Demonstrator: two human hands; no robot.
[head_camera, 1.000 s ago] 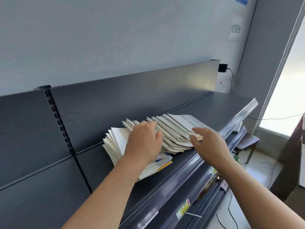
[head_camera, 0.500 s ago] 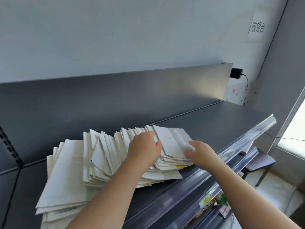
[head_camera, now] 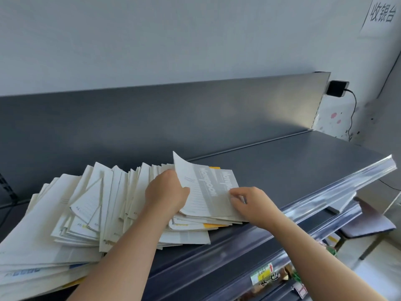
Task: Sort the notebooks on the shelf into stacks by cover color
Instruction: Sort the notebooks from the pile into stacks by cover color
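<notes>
Near the front edge of the shelf (head_camera: 293, 170), the left hand (head_camera: 166, 192) holds the lifted side of the grey notebook (head_camera: 208, 192) and the right hand (head_camera: 253, 203) pinches its corner, so a quick pull may drag the fanned notebooks (head_camera: 97, 213) underneath off the edge.

A pale wall (head_camera: 173, 40) rises behind the dark grey shelf (head_camera: 293, 161). The back panel (head_camera: 152, 118) of the shelf shines with light at its right end. A paper sign (head_camera: 382, 16) with Chinese characters hangs at top right. A black adapter (head_camera: 337, 89) with a cable (head_camera: 353, 111) sits beside the panel. Lower right, a stool (head_camera: 368, 224) stands on the light floor (head_camera: 379, 276).
</notes>
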